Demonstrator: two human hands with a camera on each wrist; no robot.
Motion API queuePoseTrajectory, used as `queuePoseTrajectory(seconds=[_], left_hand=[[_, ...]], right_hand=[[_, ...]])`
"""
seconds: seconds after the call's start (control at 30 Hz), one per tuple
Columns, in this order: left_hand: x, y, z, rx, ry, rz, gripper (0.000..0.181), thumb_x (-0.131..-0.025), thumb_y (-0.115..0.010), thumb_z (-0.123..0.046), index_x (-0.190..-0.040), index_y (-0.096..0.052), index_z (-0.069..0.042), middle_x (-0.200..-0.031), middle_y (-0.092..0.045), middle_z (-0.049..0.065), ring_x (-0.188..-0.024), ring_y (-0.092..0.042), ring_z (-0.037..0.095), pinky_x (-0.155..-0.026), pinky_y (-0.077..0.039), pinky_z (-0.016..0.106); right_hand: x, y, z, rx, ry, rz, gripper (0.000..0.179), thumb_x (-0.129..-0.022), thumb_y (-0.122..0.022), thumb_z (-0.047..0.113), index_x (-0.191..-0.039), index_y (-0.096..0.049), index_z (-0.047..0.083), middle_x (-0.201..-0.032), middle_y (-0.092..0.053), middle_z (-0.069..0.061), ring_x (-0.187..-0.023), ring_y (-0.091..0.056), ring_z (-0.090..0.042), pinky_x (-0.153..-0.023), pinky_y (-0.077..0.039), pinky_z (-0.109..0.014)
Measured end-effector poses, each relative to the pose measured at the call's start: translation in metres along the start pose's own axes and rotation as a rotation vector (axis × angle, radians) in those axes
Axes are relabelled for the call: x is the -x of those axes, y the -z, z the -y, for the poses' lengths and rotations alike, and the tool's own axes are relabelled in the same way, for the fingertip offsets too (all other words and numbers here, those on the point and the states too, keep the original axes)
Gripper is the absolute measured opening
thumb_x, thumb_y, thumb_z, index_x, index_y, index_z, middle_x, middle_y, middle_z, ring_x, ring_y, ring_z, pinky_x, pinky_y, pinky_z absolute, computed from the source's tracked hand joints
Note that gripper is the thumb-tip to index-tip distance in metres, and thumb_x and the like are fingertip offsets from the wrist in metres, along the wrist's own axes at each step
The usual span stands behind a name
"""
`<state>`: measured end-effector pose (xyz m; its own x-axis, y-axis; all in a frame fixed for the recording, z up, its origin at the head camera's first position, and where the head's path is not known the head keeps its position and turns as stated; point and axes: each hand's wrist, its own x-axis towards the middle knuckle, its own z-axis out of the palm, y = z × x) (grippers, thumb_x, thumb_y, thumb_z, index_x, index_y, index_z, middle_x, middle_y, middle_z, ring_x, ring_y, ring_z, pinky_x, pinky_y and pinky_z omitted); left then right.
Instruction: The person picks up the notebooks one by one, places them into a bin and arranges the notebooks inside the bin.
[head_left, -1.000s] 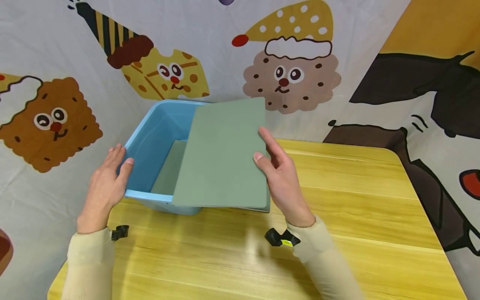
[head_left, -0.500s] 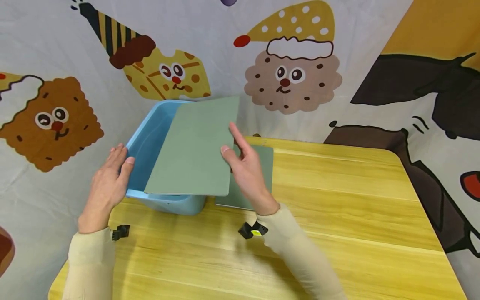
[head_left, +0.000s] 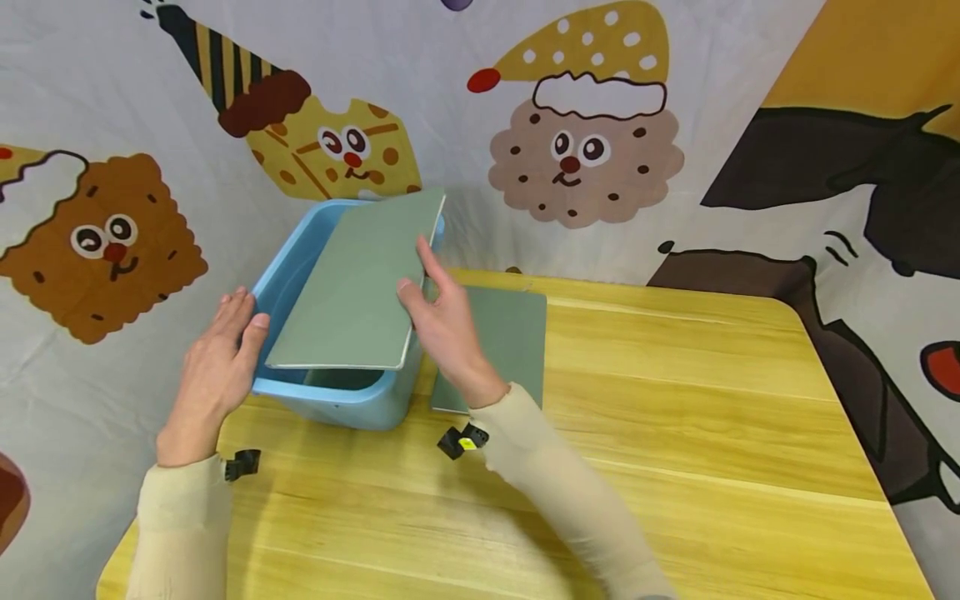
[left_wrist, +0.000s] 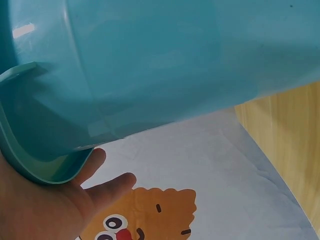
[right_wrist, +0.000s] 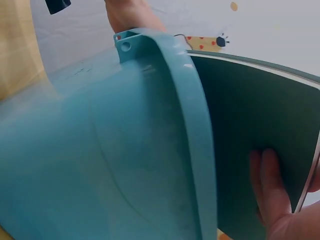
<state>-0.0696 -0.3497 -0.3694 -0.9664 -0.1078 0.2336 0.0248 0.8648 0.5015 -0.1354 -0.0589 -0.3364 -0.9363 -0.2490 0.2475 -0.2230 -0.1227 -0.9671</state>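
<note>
My right hand (head_left: 450, 333) pinches the right edge of a thin green notebook (head_left: 345, 292), thumb on top and fingers beneath. The notebook is tilted over a light blue plastic bin (head_left: 337, 412), its far edge near the bin's back rim. From below, the right wrist view has the fingers (right_wrist: 272, 185) spread against its dark green underside. My left hand (head_left: 206, 371) rests against the bin's left rim with fairly straight fingers. Through the front gap, something green (head_left: 345, 379) shows inside the bin. Another green notebook (head_left: 502, 342) lies flat on the table, right of the bin.
The yellow wooden table (head_left: 712, 417) reaches far to the right of the bin. Behind it hangs a pale cloth (head_left: 450, 142) with cartoon biscuits and cheese. A black strap piece (head_left: 462, 439) sits at each wrist.
My right hand has carried the notebook left until it mostly covers the bin. This uncovers the other notebook lying on the table. My left hand stays on the rim.
</note>
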Motion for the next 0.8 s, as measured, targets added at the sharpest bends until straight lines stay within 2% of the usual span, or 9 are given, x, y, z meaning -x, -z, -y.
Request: queuePoseTrajectory(seconds=[0.13,0.17,0.23,0.3,0.37,0.47,0.63,0.73,0.8], left_hand=[[0.0,0.0,0.001,0.007,-0.008,-0.009,0.077,-0.112,-0.024,-0.054,-0.158,-0.031,0.008,-0.167,-0.023,0.026,-0.156,-0.014,0.043,-0.124,-0.012,0.06],[0.0,0.0,0.002,0.009,-0.011,-0.009,0.077,-0.112,-0.024,-0.054,-0.158,-0.031,0.008,-0.166,-0.023,0.026,-0.156,-0.015,0.043,-0.124,-0.012,0.06],[0.0,0.001,0.002,0.015,-0.014,-0.007,0.077,-0.112,-0.024,-0.054,-0.158,-0.031,0.008,-0.167,-0.023,0.026,-0.156,-0.014,0.043,-0.124,-0.013,0.061],[0.0,0.002,0.003,0.02,-0.016,-0.004,0.077,-0.112,-0.024,-0.054,-0.158,-0.031,0.007,-0.167,-0.022,0.025,-0.156,-0.014,0.043,-0.124,-0.012,0.061],[0.001,0.002,0.003,0.025,-0.017,-0.001,0.076,-0.112,-0.024,-0.053,-0.158,-0.031,0.007,-0.167,-0.022,0.025,-0.156,-0.013,0.043,-0.123,-0.012,0.062],[0.001,0.002,0.003,0.028,-0.017,0.003,0.076,-0.112,-0.024,-0.052,-0.158,-0.031,0.007,-0.167,-0.022,0.025,-0.156,-0.013,0.042,-0.123,-0.012,0.062],[0.0,0.0,0.001,0.026,-0.01,0.003,0.076,-0.112,-0.024,-0.053,-0.158,-0.03,0.007,-0.167,-0.022,0.025,-0.156,-0.014,0.042,-0.123,-0.013,0.063],[0.0,0.001,0.001,0.029,-0.011,0.002,0.076,-0.112,-0.025,-0.053,-0.159,-0.03,0.006,-0.167,-0.022,0.024,-0.156,-0.014,0.042,-0.123,-0.013,0.063],[0.0,0.001,0.001,0.031,-0.015,0.002,0.076,-0.112,-0.025,-0.053,-0.159,-0.031,0.006,-0.167,-0.022,0.024,-0.156,-0.014,0.042,-0.123,-0.013,0.063]], right_hand=[[-0.009,-0.01,-0.005,0.05,-0.003,0.007,0.062,-0.106,-0.056,0.015,-0.163,-0.031,0.013,-0.168,-0.03,0.006,-0.141,-0.043,-0.003,-0.112,-0.038,-0.022],[-0.011,-0.012,-0.006,0.065,-0.006,0.01,0.062,-0.106,-0.056,0.015,-0.163,-0.032,0.013,-0.168,-0.029,0.006,-0.151,-0.024,-0.003,-0.119,-0.027,-0.023],[-0.014,-0.016,-0.008,0.098,-0.013,0.024,0.062,-0.106,-0.055,0.015,-0.163,-0.031,0.012,-0.168,-0.029,0.005,-0.152,-0.024,-0.006,-0.115,-0.034,-0.024],[-0.017,-0.02,-0.009,0.127,-0.026,0.042,0.062,-0.107,-0.054,0.014,-0.163,-0.03,0.011,-0.168,-0.029,0.003,-0.141,-0.043,-0.005,-0.095,-0.048,-0.024],[-0.019,-0.025,-0.009,0.163,-0.044,0.066,0.062,-0.107,-0.053,0.014,-0.164,-0.029,0.011,-0.169,-0.029,-0.001,-0.102,-0.066,-0.007,-0.066,-0.049,-0.024],[-0.023,-0.03,-0.009,0.201,-0.077,0.094,0.062,-0.107,-0.051,0.012,-0.165,-0.027,0.012,-0.167,-0.032,-0.009,-0.046,-0.04,-0.01,-0.042,-0.033,-0.027],[-0.028,-0.038,-0.009,0.265,-0.1,0.113,0.063,-0.106,-0.05,0.008,-0.165,-0.026,0.01,-0.157,-0.045,-0.02,-0.039,-0.028,-0.009,-0.039,-0.032,-0.024],[-0.032,-0.042,-0.01,0.27,-0.107,0.143,0.064,-0.106,-0.048,0.006,-0.165,-0.023,0.007,-0.102,-0.071,-0.012,-0.039,-0.029,-0.012,-0.041,-0.032,-0.025],[-0.036,-0.044,-0.01,0.302,-0.09,0.161,0.064,-0.105,-0.048,0.005,-0.164,-0.023,0.003,-0.067,-0.058,-0.003,-0.044,-0.033,-0.013,-0.05,-0.039,-0.023]])
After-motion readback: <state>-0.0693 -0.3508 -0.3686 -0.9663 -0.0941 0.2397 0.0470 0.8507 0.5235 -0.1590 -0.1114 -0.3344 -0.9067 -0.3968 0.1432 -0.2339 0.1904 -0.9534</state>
